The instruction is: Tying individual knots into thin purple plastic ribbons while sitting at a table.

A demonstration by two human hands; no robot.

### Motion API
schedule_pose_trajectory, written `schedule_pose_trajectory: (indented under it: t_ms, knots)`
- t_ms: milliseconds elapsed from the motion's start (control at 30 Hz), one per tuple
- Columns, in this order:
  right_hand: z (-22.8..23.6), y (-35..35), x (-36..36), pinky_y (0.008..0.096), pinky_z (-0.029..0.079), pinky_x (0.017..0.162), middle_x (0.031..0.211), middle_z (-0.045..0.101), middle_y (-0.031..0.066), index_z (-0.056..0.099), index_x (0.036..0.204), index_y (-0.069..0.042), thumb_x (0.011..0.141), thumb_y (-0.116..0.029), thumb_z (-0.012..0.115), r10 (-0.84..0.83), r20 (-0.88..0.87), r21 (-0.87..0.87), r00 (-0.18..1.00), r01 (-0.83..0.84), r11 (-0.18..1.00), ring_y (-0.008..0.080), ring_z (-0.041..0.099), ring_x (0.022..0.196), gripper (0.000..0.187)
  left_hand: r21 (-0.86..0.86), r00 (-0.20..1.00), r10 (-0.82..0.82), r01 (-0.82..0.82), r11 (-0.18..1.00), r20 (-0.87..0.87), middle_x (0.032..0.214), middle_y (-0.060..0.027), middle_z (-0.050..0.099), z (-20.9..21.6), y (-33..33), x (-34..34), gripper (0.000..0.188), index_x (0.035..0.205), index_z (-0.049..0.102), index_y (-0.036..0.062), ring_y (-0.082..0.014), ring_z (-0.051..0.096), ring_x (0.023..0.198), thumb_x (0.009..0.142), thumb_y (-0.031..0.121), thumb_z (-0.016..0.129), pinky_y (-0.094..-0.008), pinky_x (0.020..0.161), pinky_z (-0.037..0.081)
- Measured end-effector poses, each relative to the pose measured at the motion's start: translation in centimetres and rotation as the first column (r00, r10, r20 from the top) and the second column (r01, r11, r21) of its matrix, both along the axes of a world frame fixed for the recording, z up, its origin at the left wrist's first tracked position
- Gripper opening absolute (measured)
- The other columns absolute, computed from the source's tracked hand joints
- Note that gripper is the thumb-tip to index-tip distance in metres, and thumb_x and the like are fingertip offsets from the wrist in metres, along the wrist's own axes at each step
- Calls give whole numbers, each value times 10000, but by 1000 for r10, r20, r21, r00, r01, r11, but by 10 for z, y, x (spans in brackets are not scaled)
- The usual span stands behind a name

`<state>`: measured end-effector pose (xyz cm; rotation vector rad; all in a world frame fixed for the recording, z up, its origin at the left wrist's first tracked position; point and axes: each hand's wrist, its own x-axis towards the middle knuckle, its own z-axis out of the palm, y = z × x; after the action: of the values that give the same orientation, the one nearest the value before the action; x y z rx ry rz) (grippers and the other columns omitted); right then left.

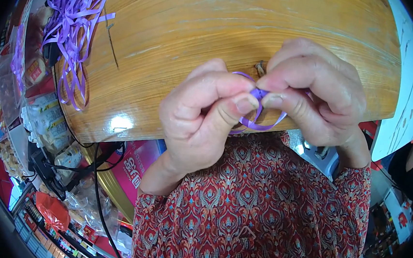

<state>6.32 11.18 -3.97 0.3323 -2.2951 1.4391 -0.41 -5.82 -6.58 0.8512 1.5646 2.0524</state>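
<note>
Between my two hands is a narrow purple ribbon (264, 126), its loops curving below and above my fingertips. My left hand (195, 113) is closed, thumb and forefinger pinching the ribbon. Close against it, my right hand (318, 91) pinches the same ribbon with thumb and forefinger. The fingertips of both hands nearly meet over a small bunched part of the ribbon, which they partly hide. Both hands are above the near edge of the wooden table (175, 34).
A tangled heap of purple ribbons (77, 14) lies at the table's far left, some hanging over the edge. Beside it is a thin dark hooked needle-like tool (110, 41). Black cables (97, 188) and plastic-wrapped packages (52, 121) crowd the left. A white marbled surface (393, 129) stands right.
</note>
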Motion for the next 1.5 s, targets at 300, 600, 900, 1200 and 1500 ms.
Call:
schedule_pose_trajectory:
  t_ms: [300,600,900,1200,1500]
  knots:
    - [4,8,-8,272,427,495,705,601,78,641,1054,-1,664,-130,734,4,-47,164,999,4,986,188,585,597,421,-32,988,21,-16,999,153,716,16,468,0,-1,-3,90,917,627,-14,-46,423,628,862,55,614,-183,554,332]
    - [1,6,-9,268,425,464,717,593,103,645,1023,22,632,-108,740,-11,-254,290,967,87,953,197,578,586,423,-136,994,73,-84,987,-84,695,5,460,1,-6,-8,83,895,628,-16,-57,417,619,836,42,637,-198,539,325]
    - [11,13,-12,286,384,437,735,573,91,657,944,45,557,-144,674,127,-236,468,963,-2,884,183,531,561,431,-155,947,7,-60,986,-320,640,-12,476,14,-10,-11,155,898,644,-7,-124,431,585,762,45,699,-236,517,332]
    - [21,7,-11,315,373,451,717,541,93,622,826,19,655,-173,683,252,-87,343,964,-208,916,206,489,557,265,-149,720,13,-161,976,-694,580,-16,397,15,-17,-10,223,840,654,2,-146,399,465,661,98,744,-290,400,276]
    - [23,6,-5,328,392,498,670,532,63,603,766,-40,807,-145,625,208,252,115,945,-243,963,226,519,584,114,-131,492,-80,-70,989,-867,570,5,327,15,-10,-25,259,780,640,-26,-129,402,461,555,74,720,-283,382,241]
